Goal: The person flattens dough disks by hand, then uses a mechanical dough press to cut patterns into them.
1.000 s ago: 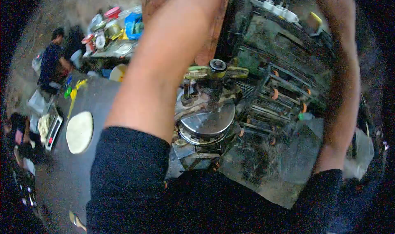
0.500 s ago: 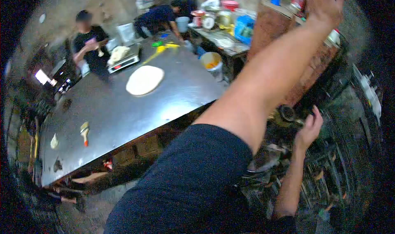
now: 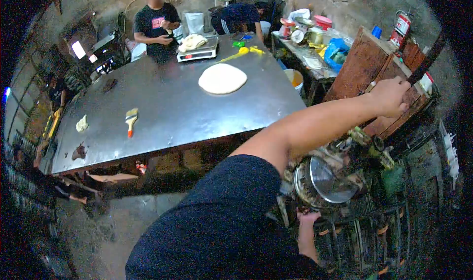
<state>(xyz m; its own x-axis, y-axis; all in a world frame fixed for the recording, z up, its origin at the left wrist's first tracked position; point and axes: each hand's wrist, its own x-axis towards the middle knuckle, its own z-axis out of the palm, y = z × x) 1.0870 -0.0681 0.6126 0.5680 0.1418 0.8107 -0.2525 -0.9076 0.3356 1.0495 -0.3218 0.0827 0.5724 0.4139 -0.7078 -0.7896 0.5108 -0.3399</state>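
Note:
My left hand is closed around a long dark lever at the right, my arm stretched across the view. Below that arm stands a machine with a round metal pan. My right hand is low at the pan's near edge, its fingers mostly hidden there. A flat round of dough lies on the metal-topped table. Nearer the table's left end are a paintbrush-style pastry brush and a small lump of dough.
A person stands behind the table, near a scale bearing dough. Another person bends over at the back. A side table holds tubs and bags. Reddish wooden panels and a fire extinguisher are at the right.
My left hand has come down from the top right edge with the lever in it. My right hand has moved down and left to the round pan. The view has shifted right.

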